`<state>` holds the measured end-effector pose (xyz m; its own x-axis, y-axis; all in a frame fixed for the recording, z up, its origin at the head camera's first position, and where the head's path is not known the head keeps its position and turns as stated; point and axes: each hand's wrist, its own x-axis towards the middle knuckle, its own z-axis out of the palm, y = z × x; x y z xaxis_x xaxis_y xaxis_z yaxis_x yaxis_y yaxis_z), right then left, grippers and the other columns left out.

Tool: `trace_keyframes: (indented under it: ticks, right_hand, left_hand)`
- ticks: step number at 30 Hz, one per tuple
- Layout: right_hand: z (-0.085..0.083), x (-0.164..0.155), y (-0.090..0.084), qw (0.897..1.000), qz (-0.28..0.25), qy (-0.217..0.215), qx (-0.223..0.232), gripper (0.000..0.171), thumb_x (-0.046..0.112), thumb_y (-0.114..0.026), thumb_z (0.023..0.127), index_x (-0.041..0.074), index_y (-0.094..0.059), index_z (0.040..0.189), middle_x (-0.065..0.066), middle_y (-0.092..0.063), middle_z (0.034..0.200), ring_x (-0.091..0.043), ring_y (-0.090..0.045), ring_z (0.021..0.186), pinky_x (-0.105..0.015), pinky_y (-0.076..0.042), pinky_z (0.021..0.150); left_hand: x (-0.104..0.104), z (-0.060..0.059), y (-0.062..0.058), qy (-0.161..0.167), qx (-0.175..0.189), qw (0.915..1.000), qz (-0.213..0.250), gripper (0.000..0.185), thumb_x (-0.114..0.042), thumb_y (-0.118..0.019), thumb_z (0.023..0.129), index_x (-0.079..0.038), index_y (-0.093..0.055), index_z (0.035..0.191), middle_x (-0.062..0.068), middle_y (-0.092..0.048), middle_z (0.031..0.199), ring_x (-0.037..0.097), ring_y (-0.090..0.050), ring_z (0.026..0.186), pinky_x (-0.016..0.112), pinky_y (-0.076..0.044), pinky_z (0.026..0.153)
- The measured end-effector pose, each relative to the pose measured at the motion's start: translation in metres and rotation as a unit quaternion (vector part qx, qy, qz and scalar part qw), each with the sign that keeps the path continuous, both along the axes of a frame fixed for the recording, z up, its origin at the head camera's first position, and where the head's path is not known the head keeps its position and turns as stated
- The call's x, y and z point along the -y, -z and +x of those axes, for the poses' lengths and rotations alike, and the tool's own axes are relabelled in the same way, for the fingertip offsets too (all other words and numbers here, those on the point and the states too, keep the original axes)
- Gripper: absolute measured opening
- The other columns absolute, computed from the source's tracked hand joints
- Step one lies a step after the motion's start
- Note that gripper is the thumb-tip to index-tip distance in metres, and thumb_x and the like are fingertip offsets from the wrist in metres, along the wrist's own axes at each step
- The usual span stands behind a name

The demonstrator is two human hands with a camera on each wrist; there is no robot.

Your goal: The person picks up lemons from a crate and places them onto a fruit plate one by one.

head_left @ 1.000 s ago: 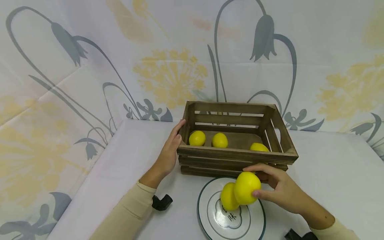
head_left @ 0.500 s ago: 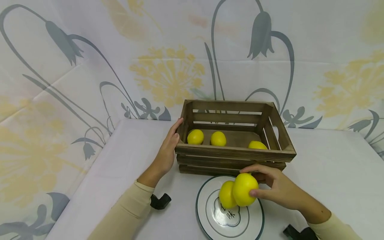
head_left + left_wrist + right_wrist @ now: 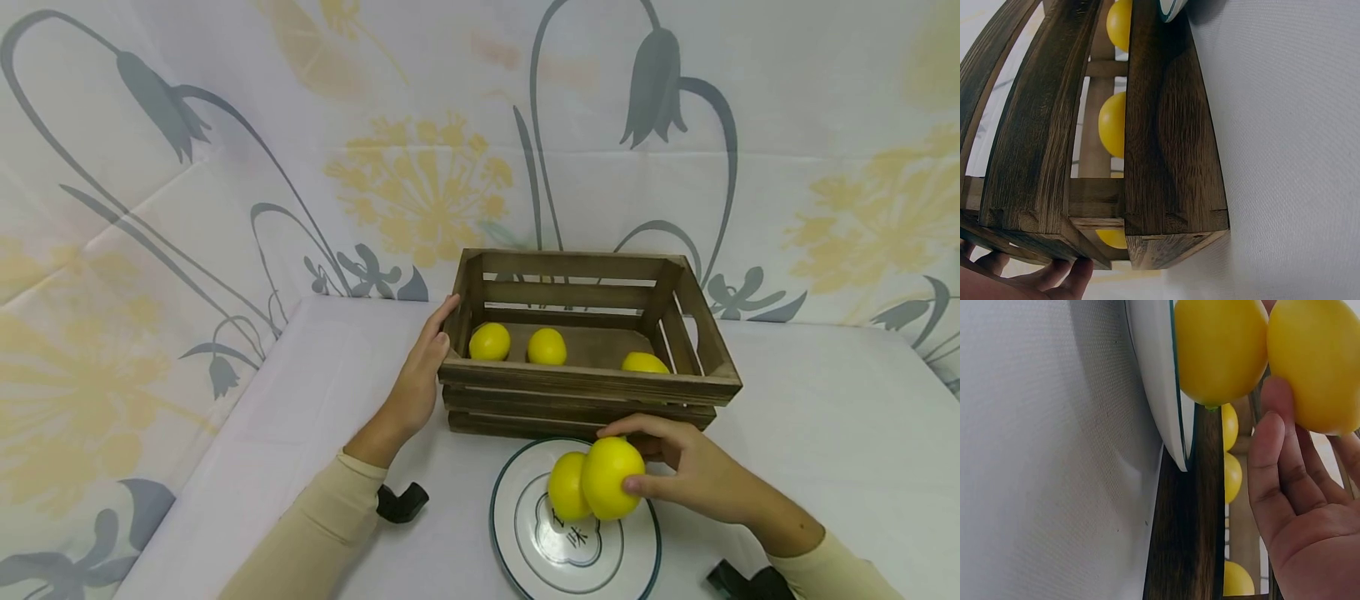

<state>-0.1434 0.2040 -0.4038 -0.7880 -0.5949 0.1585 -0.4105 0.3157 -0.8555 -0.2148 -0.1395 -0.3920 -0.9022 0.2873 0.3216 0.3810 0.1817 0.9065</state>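
Observation:
My right hand (image 3: 686, 471) pinches a lemon (image 3: 612, 478) between thumb and fingers, above the white plate (image 3: 525, 550). A second lemon (image 3: 567, 487) is on the plate, partly hidden behind the held one in the head view; the right wrist view shows its green stem end (image 3: 1211, 407). Behind the plate stands a brown slatted wooden crate (image 3: 585, 382). My left hand (image 3: 420, 379) rests against its left end with outstretched fingers; in the left wrist view the fingertips (image 3: 1079, 275) touch the end slats. Inside the crate lie three lemons (image 3: 547, 347), the rightmost partly hidden by the front slat.
A white cloth (image 3: 840, 417) covers the table. A flower-printed curtain (image 3: 435, 100) hangs right behind the crate. Black devices sit at both wrists, one beside the left sleeve (image 3: 402, 503) and one by the right sleeve (image 3: 750, 581).
The view has shifted slightly. Within the last half second the right hand and its lemon have sunk a touch towards the plate. The left hand stays on the crate.

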Motion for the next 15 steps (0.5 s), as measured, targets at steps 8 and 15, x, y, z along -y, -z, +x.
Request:
trace_keyframes:
  ticks: [8,15]
  right_hand:
    - [0.0001,-0.0009,0.0029,0.998,0.003,-0.022,0.065,0.044,0.006,-0.069,0.09,0.004,-0.057,0.132,-0.016,-0.063,0.124,-0.012,-0.07,0.094,-0.028,-0.059,0.078]
    - [-0.002,-0.0021,0.0084,0.998,0.02,-0.02,0.057,0.043,0.007,-0.071,0.09,0.005,-0.058,0.131,-0.015,-0.063,0.124,-0.013,-0.07,0.093,-0.029,-0.059,0.078]
  left_hand:
    - [0.0002,0.0011,0.0013,-0.001,0.004,1.0,-0.004,0.053,-0.032,-0.019,0.109,-0.02,-0.018,0.16,-0.001,-0.011,0.168,0.019,-0.005,0.156,0.055,-0.006,0.125]
    - [-0.0004,-0.0003,0.0014,-0.001,-0.002,1.0,-0.001,0.053,-0.03,-0.02,0.109,-0.019,-0.018,0.16,-0.001,-0.012,0.168,0.019,-0.006,0.156,0.055,-0.006,0.125]
